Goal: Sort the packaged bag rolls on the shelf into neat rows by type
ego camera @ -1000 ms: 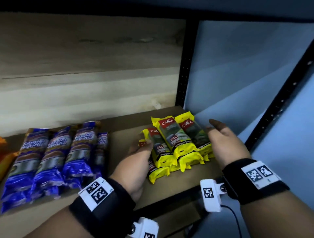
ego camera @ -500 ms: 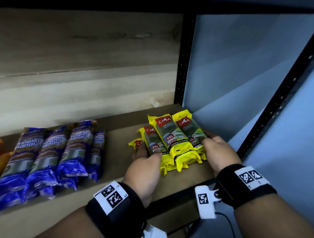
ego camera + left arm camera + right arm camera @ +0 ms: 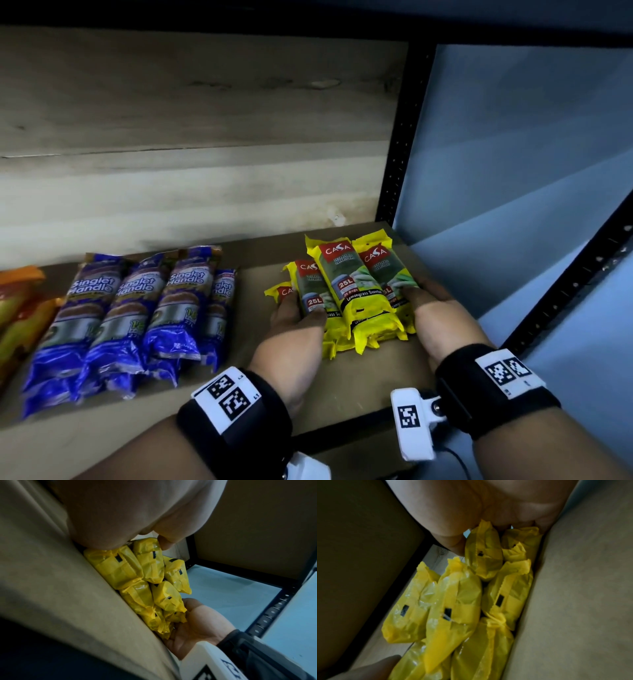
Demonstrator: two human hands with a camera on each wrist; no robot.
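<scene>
Together the two hands bracket a pile of yellow packs (image 3: 356,301) near the right end of the shelf board (image 3: 260,274), close to its front edge. These are glossy plastic flow-wraps, plump and roughly cylindrical, with crimped, serrated end seals and red "CASA" labels over green panels marked 25L. They lie stacked in at least two layers, long axes running from front to back (the wrist views show their crinkled ends jammed together, each with a small black mark).

The left hand (image 3: 298,325) presses against the pile's left flank, thumb curled over the top of the nearest pack and fingers round the side, so it grips the stack. The right hand (image 3: 435,311) clasps the opposite flank, its fingers (image 3: 411,294) laid over the rightmost pack and the palm against the side. Both wrists carry black fabric bands with white coded tags.

Farther left along the shelf, well apart from the yellow pile, a row of blue packs (image 3: 137,318) lies side by side, shiny and wrinkled, printed "Singlet Handle". Orange packs (image 3: 20,308) sit at the left end, just beside the blue ones. The board is matt brown, the back panel (image 3: 191,113) pale wood grain, and a black perforated upright (image 3: 400,137) stands at the right rear corner.
</scene>
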